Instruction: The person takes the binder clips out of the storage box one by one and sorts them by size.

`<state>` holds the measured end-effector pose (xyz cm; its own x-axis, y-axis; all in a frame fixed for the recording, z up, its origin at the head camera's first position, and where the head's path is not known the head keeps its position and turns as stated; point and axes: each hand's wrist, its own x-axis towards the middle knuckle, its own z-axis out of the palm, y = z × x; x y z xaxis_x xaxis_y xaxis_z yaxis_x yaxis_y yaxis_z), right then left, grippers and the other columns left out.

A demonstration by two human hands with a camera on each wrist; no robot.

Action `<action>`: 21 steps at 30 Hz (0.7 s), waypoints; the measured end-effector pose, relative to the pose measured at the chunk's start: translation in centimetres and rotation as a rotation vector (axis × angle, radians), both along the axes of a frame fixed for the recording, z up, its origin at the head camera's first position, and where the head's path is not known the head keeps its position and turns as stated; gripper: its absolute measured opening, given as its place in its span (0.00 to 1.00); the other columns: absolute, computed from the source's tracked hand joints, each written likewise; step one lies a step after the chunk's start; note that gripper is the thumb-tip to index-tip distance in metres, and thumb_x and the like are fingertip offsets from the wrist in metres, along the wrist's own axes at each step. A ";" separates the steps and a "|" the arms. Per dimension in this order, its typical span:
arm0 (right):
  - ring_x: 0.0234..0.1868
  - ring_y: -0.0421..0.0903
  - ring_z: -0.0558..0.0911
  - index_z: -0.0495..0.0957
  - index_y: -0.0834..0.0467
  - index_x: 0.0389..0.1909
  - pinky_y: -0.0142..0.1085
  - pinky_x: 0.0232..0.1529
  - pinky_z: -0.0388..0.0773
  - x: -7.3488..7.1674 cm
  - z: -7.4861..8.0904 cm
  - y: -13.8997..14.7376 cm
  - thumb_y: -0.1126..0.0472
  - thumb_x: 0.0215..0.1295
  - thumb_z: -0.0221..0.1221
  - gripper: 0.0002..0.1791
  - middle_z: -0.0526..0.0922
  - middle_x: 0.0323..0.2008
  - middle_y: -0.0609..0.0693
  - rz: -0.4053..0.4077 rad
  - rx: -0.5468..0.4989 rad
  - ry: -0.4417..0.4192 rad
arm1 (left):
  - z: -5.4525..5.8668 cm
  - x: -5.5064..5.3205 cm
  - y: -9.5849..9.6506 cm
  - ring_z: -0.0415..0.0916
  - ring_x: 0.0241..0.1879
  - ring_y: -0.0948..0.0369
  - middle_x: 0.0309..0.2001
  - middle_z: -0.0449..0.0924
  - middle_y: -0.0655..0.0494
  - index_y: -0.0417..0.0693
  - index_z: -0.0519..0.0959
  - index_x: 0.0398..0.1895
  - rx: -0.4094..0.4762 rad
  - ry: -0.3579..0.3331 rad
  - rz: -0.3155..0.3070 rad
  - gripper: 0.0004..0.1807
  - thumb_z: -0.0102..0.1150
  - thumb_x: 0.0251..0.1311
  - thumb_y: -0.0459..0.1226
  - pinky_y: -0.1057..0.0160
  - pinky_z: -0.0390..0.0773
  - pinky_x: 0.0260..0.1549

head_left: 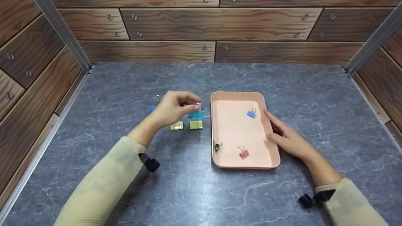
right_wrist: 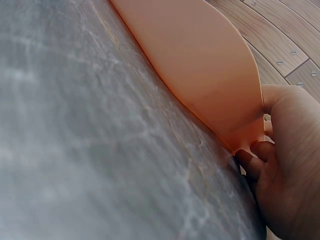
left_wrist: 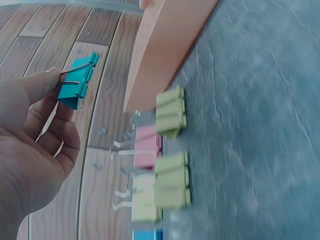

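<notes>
My left hand (head_left: pixel 174 108) pinches a teal binder clip (left_wrist: pixel 77 80) by its wire handles, raised above the tabletop left of the pink tray. Two yellow-green binder clips (left_wrist: pixel 171 182) stand near and below it in the head view. Beyond these, the left wrist view shows a pink binder clip (left_wrist: pixel 146 146), a pale yellow clip (left_wrist: pixel 144 198) and a sliver of blue. My right hand (head_left: pixel 287 139) grips the right wall of the pink tray (head_left: pixel 245 166), its thumb at the rim and other fingers against the outside.
Inside the tray lie a blue clip (head_left: pixel 251 114) at the far right, a red-pink clip (head_left: pixel 243 153) near the front and a dark green clip (head_left: pixel 217 147) by the left wall. Wood-patterned panels (head_left: pixel 220 23) enclose the grey marbled table (head_left: pixel 176 194) at the back and sides.
</notes>
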<state>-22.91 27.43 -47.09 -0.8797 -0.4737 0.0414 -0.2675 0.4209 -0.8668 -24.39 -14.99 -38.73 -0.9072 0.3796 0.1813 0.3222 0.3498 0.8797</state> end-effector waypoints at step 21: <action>0.81 0.60 0.55 0.49 0.51 0.86 0.19 0.69 0.58 0.1 0.0 0.0 0.66 0.78 0.58 0.42 0.50 0.84 0.60 0.006 -0.032 -0.009 | -1.8 0.8 -7.4 0.76 0.32 0.62 0.40 0.90 0.51 0.41 0.90 0.48 -0.019 -0.031 0.190 0.09 0.71 0.67 0.32 0.69 0.75 0.29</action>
